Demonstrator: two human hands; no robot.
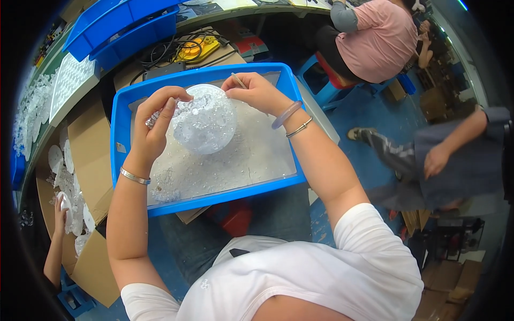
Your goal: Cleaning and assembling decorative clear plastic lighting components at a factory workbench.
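Observation:
My left hand (155, 122) grips the left edge of a round clear plastic piece (205, 120), studded with small clear bits, held over a blue tray (120, 128). My right hand (257, 92) pinches a thin stick-like tool (239, 81) at the piece's upper right edge. The tray's grey floor is strewn with small clear plastic scraps (214, 171). A silver bangle sits on my left wrist, and a pale bangle and a thin bracelet on my right.
A cardboard box (85, 160) with white round parts lies at left, where another person's hand (60, 214) reaches in. Stacked blue bins (118, 27) and cables (182, 51) sit behind. One person in pink (375, 37) sits at back; another (460, 155) stands right.

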